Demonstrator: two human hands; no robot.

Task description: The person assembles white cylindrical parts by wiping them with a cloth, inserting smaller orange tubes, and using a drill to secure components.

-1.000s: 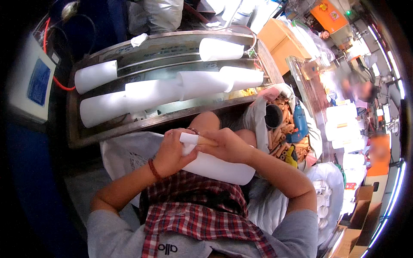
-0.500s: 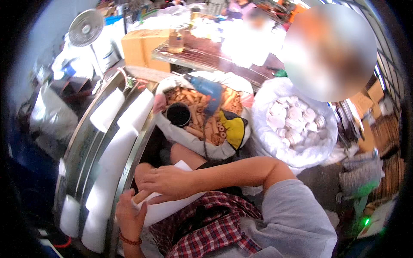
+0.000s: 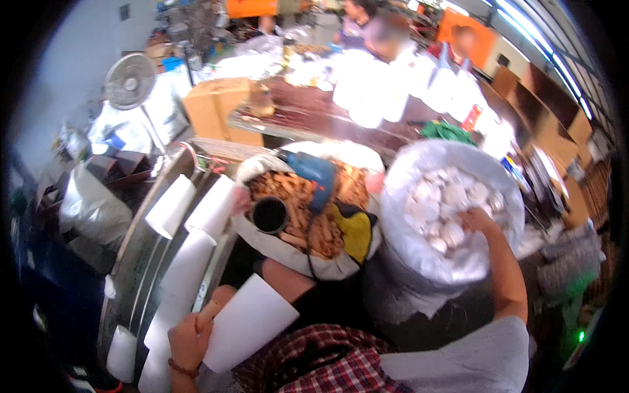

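Note:
My left hand [image 3: 189, 340] is closed around a light wooden peg [image 3: 209, 312], which sticks up out of the fist. Against that hand, over my lap, a smooth white tapered piece [image 3: 250, 322] lies tilted. To the right, my right hand [image 3: 478, 221] reaches into a bag [image 3: 394, 216] lined with white plastic. Its fingertips are among many white round discs [image 3: 455, 194] there and are partly hidden, so whether they grip one cannot be told.
A sack [image 3: 252, 243] of wooden pegs holds a blue power drill [image 3: 314, 175], a dark cup [image 3: 270, 215] and a yellow-black cloth [image 3: 355, 234]. On my left, a long trough [image 3: 124, 278] carries several white tapered pieces [image 3: 211, 208]. Beyond stand a carton [image 3: 219, 108], a fan [image 3: 130, 82] and a table [image 3: 295, 101].
My right hand has left the white piece on my lap and moved far right into the bag of discs. My left hand stays by the white piece, with the peg now showing upright.

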